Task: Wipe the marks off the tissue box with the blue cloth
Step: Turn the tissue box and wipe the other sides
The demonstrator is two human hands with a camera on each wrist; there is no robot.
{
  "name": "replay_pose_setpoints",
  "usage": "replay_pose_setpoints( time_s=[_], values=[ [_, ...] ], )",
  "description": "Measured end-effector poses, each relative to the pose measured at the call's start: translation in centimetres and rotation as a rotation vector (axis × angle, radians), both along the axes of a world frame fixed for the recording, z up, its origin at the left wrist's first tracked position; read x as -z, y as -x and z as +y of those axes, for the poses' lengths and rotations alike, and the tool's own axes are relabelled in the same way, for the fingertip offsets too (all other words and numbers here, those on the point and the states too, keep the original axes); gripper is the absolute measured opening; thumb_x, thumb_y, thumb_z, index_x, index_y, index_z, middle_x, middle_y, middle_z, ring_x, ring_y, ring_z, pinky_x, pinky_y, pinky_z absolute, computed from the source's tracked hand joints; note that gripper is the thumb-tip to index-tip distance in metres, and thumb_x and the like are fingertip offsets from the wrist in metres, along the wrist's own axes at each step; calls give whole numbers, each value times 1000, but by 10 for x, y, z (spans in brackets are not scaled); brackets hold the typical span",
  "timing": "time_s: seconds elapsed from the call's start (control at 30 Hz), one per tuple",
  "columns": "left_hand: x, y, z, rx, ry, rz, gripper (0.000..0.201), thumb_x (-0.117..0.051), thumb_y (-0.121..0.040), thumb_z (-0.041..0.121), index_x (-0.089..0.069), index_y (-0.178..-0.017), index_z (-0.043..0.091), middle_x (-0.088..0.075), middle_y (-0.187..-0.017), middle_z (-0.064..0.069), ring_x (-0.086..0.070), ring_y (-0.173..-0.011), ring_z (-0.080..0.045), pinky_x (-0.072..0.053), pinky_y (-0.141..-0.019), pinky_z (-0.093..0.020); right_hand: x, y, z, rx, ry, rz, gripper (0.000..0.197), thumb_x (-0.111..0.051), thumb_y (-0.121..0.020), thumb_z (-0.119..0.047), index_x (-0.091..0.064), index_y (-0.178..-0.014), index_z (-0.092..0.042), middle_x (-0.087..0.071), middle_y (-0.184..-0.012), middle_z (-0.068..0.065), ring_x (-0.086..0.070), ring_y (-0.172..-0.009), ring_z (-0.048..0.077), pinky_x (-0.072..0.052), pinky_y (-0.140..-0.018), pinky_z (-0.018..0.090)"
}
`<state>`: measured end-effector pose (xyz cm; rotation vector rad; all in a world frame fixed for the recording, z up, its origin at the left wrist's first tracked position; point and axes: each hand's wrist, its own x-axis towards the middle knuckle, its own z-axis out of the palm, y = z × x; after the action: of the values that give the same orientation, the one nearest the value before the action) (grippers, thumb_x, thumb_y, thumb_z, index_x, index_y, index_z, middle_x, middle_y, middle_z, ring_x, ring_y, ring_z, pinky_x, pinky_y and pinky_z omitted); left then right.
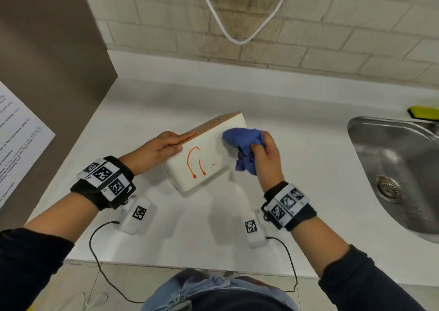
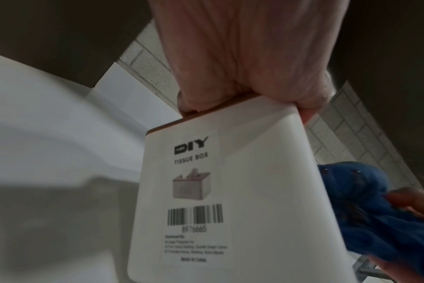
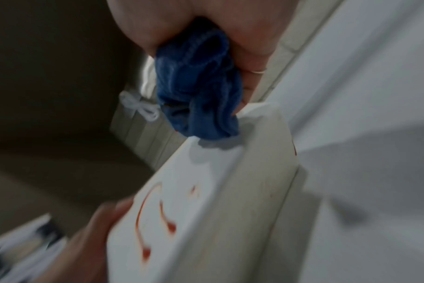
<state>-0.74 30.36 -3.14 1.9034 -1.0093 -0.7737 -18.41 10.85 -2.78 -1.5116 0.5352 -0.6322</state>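
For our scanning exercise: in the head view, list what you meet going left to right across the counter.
Printed sheet → left hand → orange marks on tissue box → blue cloth → right hand → sink.

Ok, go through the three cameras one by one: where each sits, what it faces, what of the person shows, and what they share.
Head: worn on the head, looking down at the counter; both forearms, left hand and right hand show.
Left wrist: under the left hand, facing the labelled end of the tissue box.
Right wrist: under the right hand, facing the blue cloth and the orange marks.
Shared: all three show the box and cloth.
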Motion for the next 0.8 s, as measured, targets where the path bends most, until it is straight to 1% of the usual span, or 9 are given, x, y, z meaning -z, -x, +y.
replay_pose_setpoints(
  time_s=[0.07, 0.13, 0.2, 0.27, 0.37, 0.47, 0.63, 0.7, 0.8],
  values=[
    [1, 0, -1, 8, 4, 10, 45, -43, -90, 30, -41, -106, 72, -46, -111, -6, -44, -106, 0, -26, -81, 7, 0, -10, -12, 42, 15, 39, 17, -40, -90, -6, -53, -94, -17, -57, -76, 4, -58, -59, 14, -51, -56, 29],
    [2, -1, -1, 10, 13, 8, 53, -43, -95, 19, -43, -106, 71, -46, -111, -7, -45, -105, 1, -26, -80, 7, 3, -21, -12, 19, 51, 73, 22, -40, -90, -5, -54, -93, -22, -55, -71, 3, -56, -53, 17, -50, -52, 32],
    [2, -1, -2, -7, 15, 7, 54, -42, -95, 16, -44, -110, 67, -47, -112, -8, -46, -104, 1, -27, -80, 6, 5, -29, -1, -8, 132, 80, 27, -39, -89, -3, -53, -83, -25, -50, -63, 3, -49, -45, 12, -43, -46, 26],
    [2, -3, -2, -30, 14, 1, 49, -41, -95, 14, -42, -120, 56, -49, -116, -12, -47, -103, -1, -28, -80, 6, 9, -36, 13, -35, 211, 63, 20, -39, -86, -6, -49, -75, -19, -46, -61, 1, -45, -42, 7, -39, -44, 22],
    [2, -4, -1, -58, 14, 4, 38, -41, -96, 14, -42, -127, 37, -49, -122, -18, -48, -107, -6, -28, -84, 5, 13, -42, 36, -108, 385, 32, 11, -39, -80, -14, -49, -75, -14, -51, -67, -2, -49, -57, 12, -39, -55, 26],
    [1, -4, 1, -36, 12, -7, 39, -40, -91, 26, -43, -129, 36, -50, -127, -14, -46, -119, -14, -26, -91, 2, 15, -44, 55, -170, 481, 11, 24, -39, -75, -17, -58, -79, -2, -60, -75, 10, -55, -68, 22, -45, -63, 34],
    [-1, -4, 2, -12, 18, 12, 38, -36, -98, 17, -42, -131, 34, -49, -133, -8, -43, -109, 17, -27, -91, 4, 15, -37, 73, -316, 614, 99, 42, -38, -74, -25, -64, -103, -9, -63, -104, 13, -52, -90, 29, -43, -82, 35],
    [-3, -4, 3, -7, 16, 22, 37, -35, -98, 17, -43, -130, 35, -48, -134, -5, -42, -110, 19, -27, -92, 4, 12, -34, 73, -381, 672, 118, 48, -38, -74, -26, -63, -112, -13, -62, -111, 12, -50, -94, 29, -41, -86, 33],
    [-6, -3, 3, -1, 19, 19, 37, -36, -97, 17, -43, -126, 39, -48, -135, -2, -42, -111, 20, -27, -93, 3, 15, -29, 67, -503, 802, 120, 43, -41, -74, -23, -66, -108, -16, -64, -105, 9, -50, -89, 29, -42, -83, 33]
  ],
)
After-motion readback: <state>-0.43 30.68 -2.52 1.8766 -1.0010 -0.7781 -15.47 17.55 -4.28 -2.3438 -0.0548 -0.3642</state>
